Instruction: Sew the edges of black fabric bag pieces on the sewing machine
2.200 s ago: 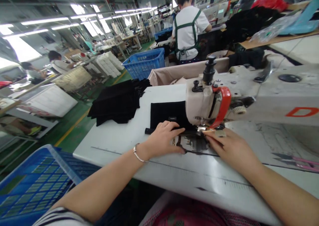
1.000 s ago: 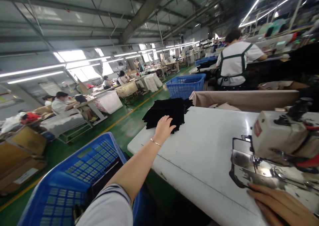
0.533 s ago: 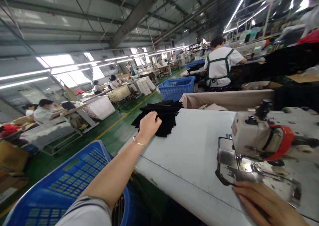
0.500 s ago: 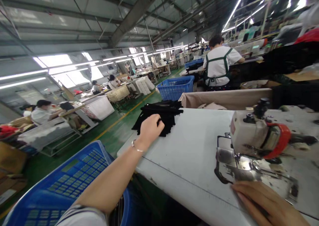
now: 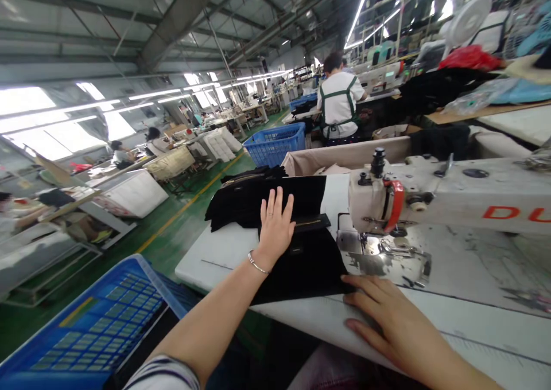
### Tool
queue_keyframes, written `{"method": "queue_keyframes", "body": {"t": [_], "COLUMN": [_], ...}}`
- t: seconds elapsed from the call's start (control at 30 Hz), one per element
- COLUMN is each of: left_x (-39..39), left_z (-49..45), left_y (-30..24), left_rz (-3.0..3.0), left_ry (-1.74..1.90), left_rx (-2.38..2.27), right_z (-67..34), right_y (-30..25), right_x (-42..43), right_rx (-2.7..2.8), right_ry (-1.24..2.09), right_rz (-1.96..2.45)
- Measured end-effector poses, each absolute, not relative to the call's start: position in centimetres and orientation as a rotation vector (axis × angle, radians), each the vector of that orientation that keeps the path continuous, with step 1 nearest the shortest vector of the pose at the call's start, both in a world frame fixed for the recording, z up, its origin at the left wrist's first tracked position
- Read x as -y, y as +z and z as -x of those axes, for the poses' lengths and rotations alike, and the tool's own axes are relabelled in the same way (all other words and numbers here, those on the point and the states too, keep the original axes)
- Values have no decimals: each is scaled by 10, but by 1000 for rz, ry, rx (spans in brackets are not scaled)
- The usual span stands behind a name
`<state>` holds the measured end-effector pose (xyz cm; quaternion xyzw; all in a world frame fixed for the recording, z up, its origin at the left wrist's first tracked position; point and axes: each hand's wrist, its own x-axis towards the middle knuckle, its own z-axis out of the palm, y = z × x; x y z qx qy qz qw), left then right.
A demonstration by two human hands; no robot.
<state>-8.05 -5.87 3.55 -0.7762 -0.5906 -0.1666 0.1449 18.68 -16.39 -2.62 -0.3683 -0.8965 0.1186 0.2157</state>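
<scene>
A black fabric piece [image 5: 301, 269] with a zipper and a small label lies spread on the white sewing table [image 5: 206, 252], close to the sewing machine's needle area. My left hand [image 5: 276, 226] rests flat on it, fingers stretched out. At the fabric's right edge, the fingertips of my right hand [image 5: 379, 307] touch the cloth, with the fingers spread. Behind the left hand lies a stack of black fabric pieces [image 5: 236, 198], one showing a zipper. The sewing machine [image 5: 374, 201], with a red guard, stands just right of the fabric.
A blue plastic basket [image 5: 146, 275] holding dark cloth stands left of the table. Beyond the table are a beige cloth-lined bin [image 5: 344, 153] and another blue basket [image 5: 275, 143]. A person in a white shirt [image 5: 340, 103] sits ahead, facing away.
A black piece now lies spread before me on formerly bare table. My left hand has opened from its closed grip at the stack, and the right hand has come to the cloth. The view has turned right.
</scene>
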Motion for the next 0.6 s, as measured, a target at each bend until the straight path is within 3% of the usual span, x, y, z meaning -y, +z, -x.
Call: {"method": "queue_keyframes", "body": {"t": [0.27, 0.4, 0.6], "left_x": [36, 55, 124], "left_z": [64, 64, 60], "left_y": [8, 20, 62], "left_rz": [2590, 2756, 3172], "left_ry": [-341, -325, -454], "left_rx": [1732, 1801, 1918], "right_z": [-187, -186, -181], "right_y": [-18, -18, -1], "right_x": [163, 160, 170], "right_rx": [2332, 2070, 2006], "right_ry": [583, 790, 572], "right_rz": [1045, 1271, 1230]}}
